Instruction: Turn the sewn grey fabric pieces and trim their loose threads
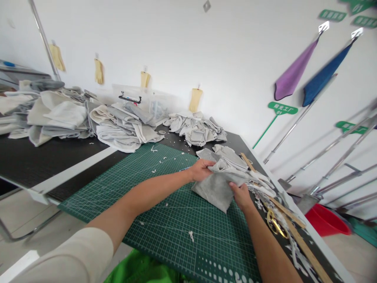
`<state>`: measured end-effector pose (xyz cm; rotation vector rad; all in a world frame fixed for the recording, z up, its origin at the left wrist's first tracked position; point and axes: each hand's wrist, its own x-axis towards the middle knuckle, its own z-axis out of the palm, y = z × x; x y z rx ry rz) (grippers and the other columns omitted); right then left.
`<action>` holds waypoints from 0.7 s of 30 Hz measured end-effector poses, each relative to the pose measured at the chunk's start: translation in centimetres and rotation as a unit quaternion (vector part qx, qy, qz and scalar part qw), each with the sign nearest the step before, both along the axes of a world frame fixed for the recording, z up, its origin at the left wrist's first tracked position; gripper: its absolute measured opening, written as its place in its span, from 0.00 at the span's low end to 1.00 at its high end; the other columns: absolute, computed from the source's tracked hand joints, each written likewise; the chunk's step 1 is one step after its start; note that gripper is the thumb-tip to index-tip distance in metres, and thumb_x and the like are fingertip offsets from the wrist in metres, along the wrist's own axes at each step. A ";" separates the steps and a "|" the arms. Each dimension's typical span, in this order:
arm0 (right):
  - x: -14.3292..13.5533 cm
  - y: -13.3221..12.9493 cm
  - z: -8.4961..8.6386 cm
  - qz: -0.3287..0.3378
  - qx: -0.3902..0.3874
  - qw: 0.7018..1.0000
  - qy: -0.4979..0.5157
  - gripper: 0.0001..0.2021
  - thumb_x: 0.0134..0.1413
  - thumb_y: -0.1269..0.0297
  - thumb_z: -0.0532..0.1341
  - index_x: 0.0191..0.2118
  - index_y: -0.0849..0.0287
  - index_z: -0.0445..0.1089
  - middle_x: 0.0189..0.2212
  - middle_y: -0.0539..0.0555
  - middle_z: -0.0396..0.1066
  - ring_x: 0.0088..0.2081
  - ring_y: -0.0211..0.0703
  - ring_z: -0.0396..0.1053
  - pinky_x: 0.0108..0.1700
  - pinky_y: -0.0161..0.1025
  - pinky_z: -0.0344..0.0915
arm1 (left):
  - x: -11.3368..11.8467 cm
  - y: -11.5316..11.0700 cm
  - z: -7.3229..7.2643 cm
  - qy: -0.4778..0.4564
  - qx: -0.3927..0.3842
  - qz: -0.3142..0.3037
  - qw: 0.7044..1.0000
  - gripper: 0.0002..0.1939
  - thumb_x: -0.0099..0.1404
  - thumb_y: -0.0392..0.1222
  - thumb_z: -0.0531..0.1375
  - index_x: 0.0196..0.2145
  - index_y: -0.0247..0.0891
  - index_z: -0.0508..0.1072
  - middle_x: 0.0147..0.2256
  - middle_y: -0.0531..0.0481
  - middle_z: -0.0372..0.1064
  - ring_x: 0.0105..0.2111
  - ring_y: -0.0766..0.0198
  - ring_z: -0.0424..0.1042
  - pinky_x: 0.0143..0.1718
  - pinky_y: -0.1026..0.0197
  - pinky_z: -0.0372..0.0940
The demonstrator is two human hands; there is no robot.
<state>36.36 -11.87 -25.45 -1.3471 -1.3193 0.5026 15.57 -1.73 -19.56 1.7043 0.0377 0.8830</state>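
Note:
A grey piece of cloth [213, 190] hangs between my two hands above the right part of a green cutting mat [141, 181]. Fingers of my left hand [202, 169] are closed on its upper left edge. My right hand [240, 194] pinches the same cloth on its right side, thumb in front. Behind the hands lie more grey cloth pieces [231, 155], partly covered by the held one. What looks like a blue pen [185, 169] shows partly behind my left wrist.
Heaps of grey and white cloth [126, 125] line the table's back, near a clear plastic box [159, 104]. Gold-handled scissors [275, 224], wooden rulers [306, 247] and white scraps lie along the right edge. A red basin [328, 220] stands on the floor beyond.

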 end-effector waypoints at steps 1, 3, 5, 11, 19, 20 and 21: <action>-0.1 0.0 0.1 -0.009 0.004 1.000 0.012 0.30 0.44 0.45 0.61 0.50 0.61 0.67 0.43 0.61 0.71 0.47 0.53 0.67 0.49 0.49 0.64 | 0.0 0.0 0.0 -0.003 -0.019 -0.008 1.000 0.18 0.53 0.44 0.63 0.38 0.28 0.75 0.35 0.45 0.74 0.37 0.61 0.71 0.44 0.59 0.64; -0.3 -0.1 0.5 -0.021 0.013 0.999 0.027 0.26 0.44 0.50 0.63 0.48 0.60 0.68 0.43 0.60 0.72 0.47 0.53 0.68 0.50 0.50 0.63 | -0.1 0.0 0.1 0.004 -0.044 -0.015 0.999 0.17 0.51 0.44 0.65 0.37 0.29 0.76 0.33 0.47 0.74 0.36 0.62 0.71 0.43 0.60 0.64; -0.5 -0.2 0.9 -0.025 0.017 0.999 0.035 0.24 0.45 0.52 0.63 0.47 0.59 0.69 0.42 0.59 0.73 0.47 0.53 0.68 0.50 0.50 0.63 | -0.3 0.0 0.1 0.011 -0.085 0.002 0.996 0.15 0.50 0.42 0.65 0.35 0.31 0.76 0.30 0.50 0.73 0.33 0.64 0.70 0.41 0.60 0.64; -1.6 -0.5 1.9 0.032 -0.054 0.995 0.072 0.22 0.47 0.52 0.61 0.47 0.56 0.70 0.38 0.59 0.74 0.47 0.55 0.68 0.48 0.50 0.65 | -0.6 0.1 0.8 -0.041 -0.258 0.012 0.965 0.15 0.47 0.36 0.65 0.36 0.32 0.75 0.28 0.52 0.72 0.29 0.65 0.70 0.36 0.60 0.64; -2.5 -0.5 1.3 0.073 -0.069 0.986 0.136 0.21 0.42 0.53 0.64 0.44 0.56 0.72 0.36 0.56 0.75 0.44 0.54 0.70 0.45 0.49 0.67 | -0.6 1.2 0.7 0.004 -0.312 -0.003 0.950 0.17 0.42 0.34 0.65 0.34 0.32 0.76 0.25 0.51 0.72 0.26 0.64 0.69 0.35 0.58 0.63; -2.7 -0.4 1.3 0.070 -0.057 0.986 0.141 0.21 0.42 0.54 0.64 0.44 0.55 0.72 0.37 0.56 0.75 0.44 0.53 0.70 0.45 0.48 0.67 | -0.7 1.2 0.5 0.007 -0.309 -0.011 0.951 0.16 0.42 0.35 0.65 0.34 0.32 0.76 0.25 0.51 0.72 0.26 0.64 0.69 0.35 0.58 0.63; -2.9 -0.4 1.5 0.065 -0.041 0.986 0.148 0.20 0.42 0.55 0.64 0.44 0.54 0.72 0.37 0.55 0.75 0.44 0.52 0.70 0.45 0.48 0.67 | -0.7 1.2 0.4 0.007 -0.298 -0.018 0.954 0.16 0.42 0.35 0.66 0.33 0.32 0.76 0.25 0.51 0.72 0.27 0.63 0.69 0.36 0.57 0.63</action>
